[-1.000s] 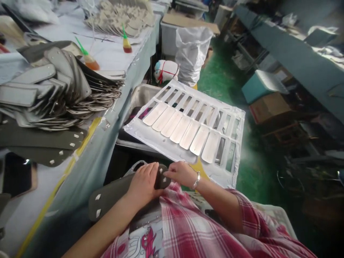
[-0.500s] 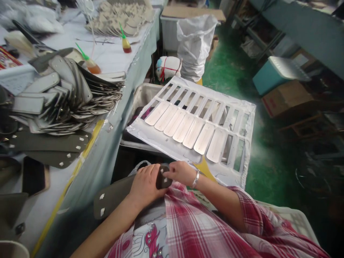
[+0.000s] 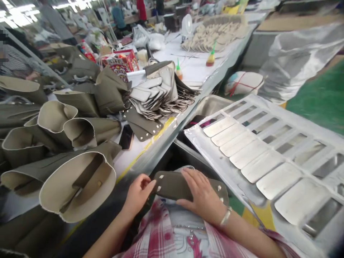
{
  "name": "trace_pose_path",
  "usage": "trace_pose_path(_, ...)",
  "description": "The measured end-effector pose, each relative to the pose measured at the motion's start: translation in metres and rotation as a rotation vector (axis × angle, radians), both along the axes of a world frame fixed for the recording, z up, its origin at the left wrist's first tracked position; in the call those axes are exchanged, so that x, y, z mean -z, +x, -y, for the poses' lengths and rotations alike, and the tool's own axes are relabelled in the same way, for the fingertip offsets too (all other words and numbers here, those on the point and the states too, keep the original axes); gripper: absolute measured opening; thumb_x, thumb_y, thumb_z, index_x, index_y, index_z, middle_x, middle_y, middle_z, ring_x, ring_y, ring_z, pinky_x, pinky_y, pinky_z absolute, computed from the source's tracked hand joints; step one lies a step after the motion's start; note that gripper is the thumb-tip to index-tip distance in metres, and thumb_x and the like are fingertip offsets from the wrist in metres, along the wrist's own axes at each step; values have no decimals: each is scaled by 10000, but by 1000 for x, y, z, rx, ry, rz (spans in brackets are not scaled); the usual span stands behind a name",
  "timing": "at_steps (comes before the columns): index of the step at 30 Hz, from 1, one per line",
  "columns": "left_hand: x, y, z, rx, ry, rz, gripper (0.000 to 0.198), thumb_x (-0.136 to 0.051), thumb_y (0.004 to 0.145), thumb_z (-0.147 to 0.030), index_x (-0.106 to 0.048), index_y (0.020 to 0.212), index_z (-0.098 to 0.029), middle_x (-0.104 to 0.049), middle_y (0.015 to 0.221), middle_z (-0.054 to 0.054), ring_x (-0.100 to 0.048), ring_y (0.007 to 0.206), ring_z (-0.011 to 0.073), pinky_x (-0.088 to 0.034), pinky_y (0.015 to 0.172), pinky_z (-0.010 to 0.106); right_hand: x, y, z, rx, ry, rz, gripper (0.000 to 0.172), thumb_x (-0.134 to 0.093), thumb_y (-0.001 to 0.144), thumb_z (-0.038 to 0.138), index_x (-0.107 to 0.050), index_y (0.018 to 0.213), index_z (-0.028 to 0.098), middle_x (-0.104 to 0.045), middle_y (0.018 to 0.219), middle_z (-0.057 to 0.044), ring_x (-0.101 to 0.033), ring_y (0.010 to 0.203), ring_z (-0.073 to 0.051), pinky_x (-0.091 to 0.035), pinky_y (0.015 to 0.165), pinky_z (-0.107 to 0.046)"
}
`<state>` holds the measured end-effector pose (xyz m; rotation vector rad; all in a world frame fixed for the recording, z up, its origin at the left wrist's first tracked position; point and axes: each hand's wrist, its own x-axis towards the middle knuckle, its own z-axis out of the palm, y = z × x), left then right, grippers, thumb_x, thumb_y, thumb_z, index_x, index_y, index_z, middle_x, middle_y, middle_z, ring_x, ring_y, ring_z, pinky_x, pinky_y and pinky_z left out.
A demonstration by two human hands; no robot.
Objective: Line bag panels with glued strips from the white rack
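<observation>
A dark olive leather strap piece with small white tabs at its ends lies across my lap. My left hand pinches its left end with curled fingers. My right hand lies flat on top of the piece, fingers stretched out and pressing it down. A silver bracelet sits on my right wrist. Just right of my hands a white sheet carries a row of pale oblong stickers and several empty slots.
A long worktable edge runs along my left. On it are rolled olive leather cones, a heap of flat grey pieces, a phone and glue bottles. A metal bin sits under the sheet. People work far behind.
The view swung left and up, revealing the leather cones. The strap piece now lies crosswise on my lap; my right hand moved on top of it and my left shifted to its left end.
</observation>
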<state>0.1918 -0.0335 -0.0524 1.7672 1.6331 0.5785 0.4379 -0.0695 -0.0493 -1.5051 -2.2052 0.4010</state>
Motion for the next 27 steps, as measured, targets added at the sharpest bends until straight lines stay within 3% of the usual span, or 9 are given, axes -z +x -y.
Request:
trace_pose_path(2, 5, -8, -5, 18, -143, 114, 294, -522, 819, -460, -525, 733, -178, -519, 637, -24, -493, 604, 131, -393, 582, 243, 2, -32, -18, -66, -19, 30, 812, -686, 681, 529, -394, 1324, 128, -429, 1340, -155, -386, 1223, -308, -297, 1041, -493)
trace_pose_path(5, 10, -6, -13, 19, -214, 213, 314, -558, 790, -463, -539, 690, -166, -516, 605, -32, -474, 587, 120, -375, 564, 231, 9, -56, -35, -104, -68, 68, 783, -679, 690, 539, -428, 1307, 126, -462, 1316, -143, -418, 1192, -298, -308, 1029, -483)
trace_pose_path(15, 16, -12, -28, 74, -209, 216, 303, -551, 780, -405, -499, 597, -170, -485, 552, -43, -440, 539, 106, -335, 521, 226, 9, -61, -40, -153, -127, 137, 730, -646, 741, 511, -417, 1328, 143, -445, 1350, -108, -416, 1197, -272, -352, 988, -439)
trace_pose_path(19, 21, -18, -33, 127, -182, 260, 182, -588, 754, -340, -497, 746, -183, -516, 674, -36, -481, 621, 115, -386, 590, 230, 11, -65, -41, -173, -110, 160, 720, -636, 753, 516, -420, 1325, 136, -440, 1352, -119, -415, 1197, -274, -353, 983, -441)
trace_pose_path(27, 27, -22, -38, 252, -275, 429, 262, -577, 778, -311, -485, 993, -192, -440, 762, -38, -456, 683, 114, -404, 635, 223, 11, -73, -41, -109, -148, 151, 790, -654, 706, 551, -407, 1309, 104, -469, 1297, -161, -431, 1151, -306, -339, 961, -449)
